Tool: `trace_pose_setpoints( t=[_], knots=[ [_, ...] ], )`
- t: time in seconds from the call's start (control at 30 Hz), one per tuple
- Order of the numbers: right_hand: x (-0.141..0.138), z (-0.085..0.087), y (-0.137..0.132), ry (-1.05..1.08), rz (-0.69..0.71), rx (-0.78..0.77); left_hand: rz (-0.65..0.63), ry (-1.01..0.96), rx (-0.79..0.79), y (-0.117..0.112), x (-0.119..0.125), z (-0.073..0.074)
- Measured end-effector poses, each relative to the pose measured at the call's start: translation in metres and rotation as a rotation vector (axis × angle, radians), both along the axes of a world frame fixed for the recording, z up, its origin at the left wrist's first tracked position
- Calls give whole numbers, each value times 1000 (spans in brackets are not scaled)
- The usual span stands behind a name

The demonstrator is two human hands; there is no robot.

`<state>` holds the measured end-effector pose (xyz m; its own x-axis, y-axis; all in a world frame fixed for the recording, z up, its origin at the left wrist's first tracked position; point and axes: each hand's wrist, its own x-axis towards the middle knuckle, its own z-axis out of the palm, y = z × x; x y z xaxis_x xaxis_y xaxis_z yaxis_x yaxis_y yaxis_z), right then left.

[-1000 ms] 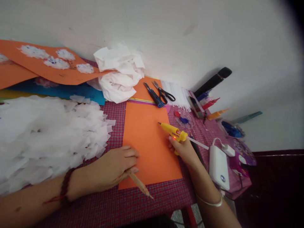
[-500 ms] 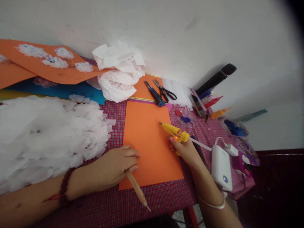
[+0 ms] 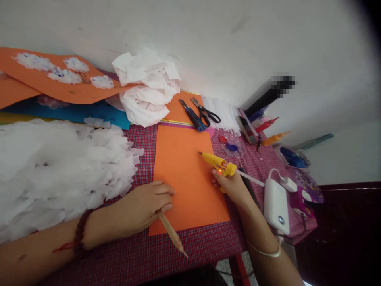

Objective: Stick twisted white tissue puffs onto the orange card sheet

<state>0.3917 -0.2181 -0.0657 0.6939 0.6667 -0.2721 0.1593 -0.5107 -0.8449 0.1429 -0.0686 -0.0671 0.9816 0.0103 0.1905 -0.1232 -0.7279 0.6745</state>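
An orange sheet of paper (image 3: 181, 167) lies flat on the checked tablecloth in front of me. My right hand (image 3: 230, 184) is wrapped round the grip of a yellow hot glue gun (image 3: 218, 163). Its nozzle points left over the sheet, its red light glows, and a glue stick juts from its back end. My left hand (image 3: 149, 204) rests on the sheet's left edge, closed around a pointed wooden stick (image 3: 172, 234). The stick slants down to the right past the sheet's near edge, its thin tip over the cloth.
Left lies a big heap of white tissue pieces (image 3: 59, 167); behind it are orange sheets with white blossoms (image 3: 89, 93) and crumpled white tissue (image 3: 145, 105). A utility knife (image 3: 193, 116), scissors (image 3: 205, 111), glue sticks (image 3: 222, 113), a paint palette (image 3: 235, 147) and a white power bank (image 3: 276, 206) lie beyond and right.
The whole view has shifted slightly. Both hands keep their holds on the glue gun and the wooden stick, with no clear movement over the orange sheet.
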Motion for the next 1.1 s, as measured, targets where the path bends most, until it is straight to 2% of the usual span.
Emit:
trace_pose_setpoints(
  t=[0.6, 1.1],
  knots=[
    [0, -4, 0, 28, -15, 31, 0, 6, 19, -1, 1, 1],
    [-3, 2, 1, 38, -55, 38, 5, 16, 25, 0, 1, 3]
  ],
)
